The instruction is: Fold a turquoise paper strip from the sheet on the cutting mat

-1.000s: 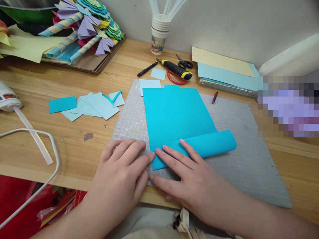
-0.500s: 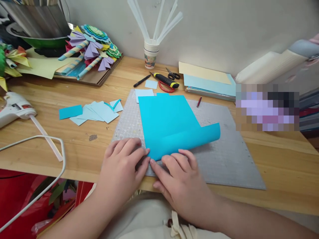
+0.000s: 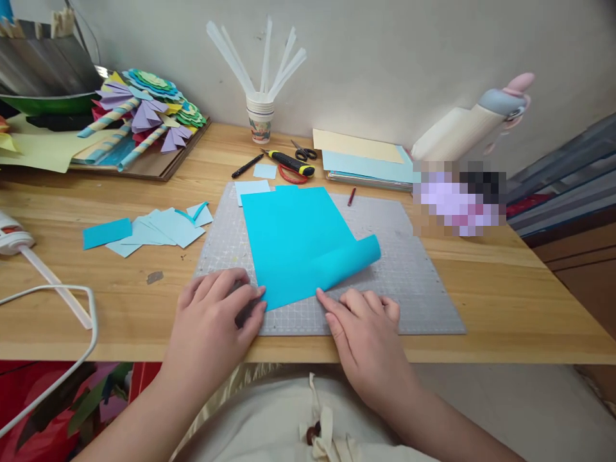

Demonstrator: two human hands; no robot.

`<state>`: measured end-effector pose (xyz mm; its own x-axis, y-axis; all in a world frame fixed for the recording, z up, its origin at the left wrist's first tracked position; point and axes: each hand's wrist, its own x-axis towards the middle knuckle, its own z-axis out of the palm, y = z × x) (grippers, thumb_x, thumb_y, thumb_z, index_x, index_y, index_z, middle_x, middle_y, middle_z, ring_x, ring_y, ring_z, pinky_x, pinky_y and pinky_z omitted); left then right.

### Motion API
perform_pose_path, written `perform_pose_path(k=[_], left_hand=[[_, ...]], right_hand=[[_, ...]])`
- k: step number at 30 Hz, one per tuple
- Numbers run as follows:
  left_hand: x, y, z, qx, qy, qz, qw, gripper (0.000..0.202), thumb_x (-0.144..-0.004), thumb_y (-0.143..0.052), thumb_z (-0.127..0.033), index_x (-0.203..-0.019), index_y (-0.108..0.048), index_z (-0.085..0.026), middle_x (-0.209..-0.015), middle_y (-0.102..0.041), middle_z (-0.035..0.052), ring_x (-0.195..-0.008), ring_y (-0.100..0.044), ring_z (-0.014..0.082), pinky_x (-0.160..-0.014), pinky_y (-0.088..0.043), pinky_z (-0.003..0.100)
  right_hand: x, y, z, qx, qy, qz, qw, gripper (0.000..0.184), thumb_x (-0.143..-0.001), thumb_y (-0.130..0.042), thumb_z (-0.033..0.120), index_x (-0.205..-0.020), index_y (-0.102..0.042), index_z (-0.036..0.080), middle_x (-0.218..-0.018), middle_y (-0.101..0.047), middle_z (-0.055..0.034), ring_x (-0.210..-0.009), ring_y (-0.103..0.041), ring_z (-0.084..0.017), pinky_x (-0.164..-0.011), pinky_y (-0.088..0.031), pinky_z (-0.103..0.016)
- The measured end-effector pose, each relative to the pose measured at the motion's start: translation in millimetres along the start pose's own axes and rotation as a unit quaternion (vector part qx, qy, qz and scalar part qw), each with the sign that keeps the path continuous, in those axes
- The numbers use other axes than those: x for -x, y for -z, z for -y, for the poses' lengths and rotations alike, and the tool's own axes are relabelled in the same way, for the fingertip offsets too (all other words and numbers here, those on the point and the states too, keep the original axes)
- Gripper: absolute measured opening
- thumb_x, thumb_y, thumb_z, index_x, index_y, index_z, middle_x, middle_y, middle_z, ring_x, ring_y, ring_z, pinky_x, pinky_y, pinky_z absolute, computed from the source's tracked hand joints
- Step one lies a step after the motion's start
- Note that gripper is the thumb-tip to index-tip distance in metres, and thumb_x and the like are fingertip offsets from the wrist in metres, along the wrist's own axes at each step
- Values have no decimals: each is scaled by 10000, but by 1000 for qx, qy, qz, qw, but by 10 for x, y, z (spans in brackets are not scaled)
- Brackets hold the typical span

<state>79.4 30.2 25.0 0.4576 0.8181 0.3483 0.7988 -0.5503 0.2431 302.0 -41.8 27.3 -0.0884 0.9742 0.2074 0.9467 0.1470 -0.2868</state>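
Note:
A bright blue sheet of paper point(image 3: 293, 237) lies on the grey cutting mat point(image 3: 414, 289), folded along its front edge. At the right its folded part still bulges up in a curl. My left hand point(image 3: 219, 314) has thumb and index finger closed on the sheet's front left corner. With its index fingertip, my right hand point(image 3: 368, 333) presses on the front fold about midway, just left of the curl. Its thumb is stretched out below that finger and the others are loosely bent; it grips nothing.
Pale blue cards point(image 3: 163, 228) and a glue gun point(image 3: 17, 237) with its cord lie left. Behind the mat are a pen point(image 3: 247, 165), cutter point(image 3: 291, 163), scissors point(image 3: 304, 151), paper cups point(image 3: 260, 119) with white strips, and a paper stack point(image 3: 370, 167). Paper flowers point(image 3: 149, 102) lie back left.
My right hand has slid rightward along the fold, away from my left hand, and the flattened part has grown longer. My left hand stays at the corner. The view has shifted.

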Motion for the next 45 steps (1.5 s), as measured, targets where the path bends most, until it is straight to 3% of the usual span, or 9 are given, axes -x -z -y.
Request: perform_pose_path(k=[11, 21, 25, 27, 30, 34, 38, 41, 45], left_hand=[[5, -22, 26, -23, -16, -5, 1000, 133, -908, -533, -319, -916, -658, -275, -1051, -634, 34, -966, -577, 236, -904, -369, 443], [-62, 6, -74, -29, -23, 10, 999, 144, -904, -500, -296, -909, -631, -235, -1085, -612, 75, -1021, -578, 273, -955, -348, 496], [-206, -33, -289, 5, -100, 39, 994, 152, -918, -467, -238, -938, -618, -222, -1138, -633, 63, -1039, -589, 243, -966, -366, 463], [-292, -70, -380, 11, -139, 56, 989, 175, -911, -497, -227, -1040, -615, -225, -1173, -645, 55, -1045, -599, 242, -949, -394, 443], [-407, -113, -447, -14, -152, 65, 986, 233, -891, -551, -233, -1115, -603, -199, -1150, -666, 77, -1016, -620, 264, -869, -449, 428], [-499, -121, -449, -34, -184, 50, 981, 170, -904, -496, -175, -993, -640, -171, -957, -703, 80, -881, -654, 248, -762, -470, 403], [-533, -103, -452, -11, -189, 28, 982, 191, -901, -461, -146, -905, -650, -174, -846, -694, 54, -808, -654, 208, -724, -463, 368], [-535, -87, -448, -4, -188, 8, 982, 180, -905, -478, -145, -845, -645, -175, -824, -689, 31, -744, -633, 183, -703, -448, 356], [-497, -52, -423, 6, -198, -53, 979, 140, -902, -523, -122, -826, -631, -169, -822, -691, 13, -730, -604, 170, -722, -427, 350]], right_hand=[[81, 74, -765, 94, -127, -42, 987, 398, -1014, -312, 305, -1213, -654, 265, -839, -619, -44, -838, -535, -228, -801, -275, -441], [-44, 134, -893, 63, -89, -64, 992, 313, -984, -389, 321, -1044, -677, 214, -951, -637, -75, -920, -590, -249, -871, -337, -484], [-194, 205, -791, 33, 23, -77, 996, 280, -972, -435, 295, -1150, -620, 181, -1178, -631, -125, -1108, -571, -257, -964, -363, -487], [-270, 239, -716, 17, 101, -20, 995, 298, -970, -453, 275, -1219, -598, 196, -1287, -602, -119, -1193, -539, -240, -1019, -360, -477], [-383, 265, -667, 24, 159, 50, 986, 334, -968, -478, 292, -1272, -580, 197, -1370, -560, -112, -1255, -502, -237, -1066, -356, -471], [-531, 250, -744, 44, 229, 55, 971, 336, -965, -496, 322, -1245, -597, 168, -1239, -641, -120, -1159, -561, -231, -976, -438, -413], [-650, 201, -829, 57, 313, 7, 948, 235, -976, -444, 197, -1033, -671, 167, -973, -706, -96, -931, -621, -174, -818, -461, -330], [-683, 168, -809, 39, 325, -21, 945, 254, -968, -425, 158, -913, -672, 167, -874, -703, -71, -845, -611, -155, -761, -449, -306], [-660, 164, -643, -4, 323, -53, 945, 182, -938, -482, 155, -977, -660, 152, -930, -712, -63, -884, -603, -163, -801, -446, -326]])
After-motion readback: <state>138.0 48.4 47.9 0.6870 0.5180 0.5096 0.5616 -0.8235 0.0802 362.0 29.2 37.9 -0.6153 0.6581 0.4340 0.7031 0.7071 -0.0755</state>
